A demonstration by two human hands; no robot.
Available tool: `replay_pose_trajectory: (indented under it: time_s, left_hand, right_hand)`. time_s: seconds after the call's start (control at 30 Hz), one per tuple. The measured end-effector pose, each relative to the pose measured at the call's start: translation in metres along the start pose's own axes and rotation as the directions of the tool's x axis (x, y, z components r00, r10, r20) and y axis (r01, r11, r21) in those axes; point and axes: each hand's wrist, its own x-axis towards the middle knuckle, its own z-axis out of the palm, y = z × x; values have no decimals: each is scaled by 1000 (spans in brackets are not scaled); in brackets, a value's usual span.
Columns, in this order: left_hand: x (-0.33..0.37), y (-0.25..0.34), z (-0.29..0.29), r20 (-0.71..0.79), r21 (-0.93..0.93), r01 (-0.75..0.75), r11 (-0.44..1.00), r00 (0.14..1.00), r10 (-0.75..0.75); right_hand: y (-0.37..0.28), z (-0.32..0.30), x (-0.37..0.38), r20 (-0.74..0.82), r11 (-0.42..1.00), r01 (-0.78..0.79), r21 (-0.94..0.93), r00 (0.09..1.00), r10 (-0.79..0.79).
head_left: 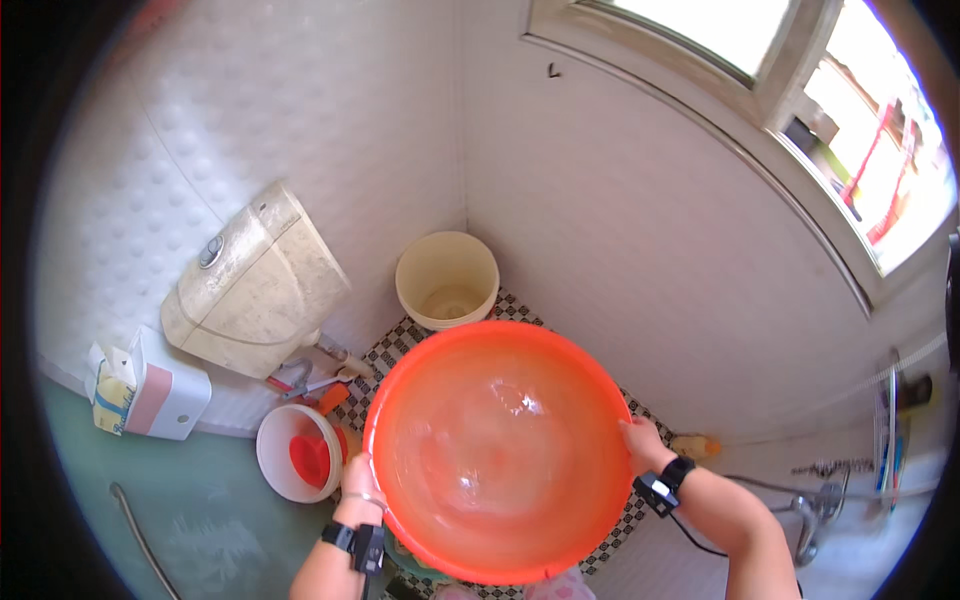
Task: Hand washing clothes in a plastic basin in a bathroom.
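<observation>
White, dimpled walls (330, 120) meet in a corner above a black-and-white checkered floor (392, 345), with a window frame (780, 70) at upper right. Between the two hands, a large orange basin (490, 574) faces up over the floor, its inside glossy with reflections. Left hand (362, 482) and right hand (645, 446) grasp its rim at opposite sides — fingertips mostly hidden behind the edge. Just beyond the basin stands a cream bucket (447, 270); near the left hand, a white bucket (274, 455) holds something red (310, 460).
</observation>
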Motion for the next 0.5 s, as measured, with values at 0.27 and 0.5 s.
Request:
replay_pose_trajectory:
  time_s: [0.27, 0.5]
  left_hand:
    - [80, 49, 46, -291, 54, -80, 995, 952, 92]
    - [162, 66, 47, -339, 129, -24, 991, 939, 67]
  right_hand:
    - [-131, 75, 114, 103, 973, 110, -205, 991, -90]
    - [-187, 110, 149, 115, 950, 144, -278, 986, -116]
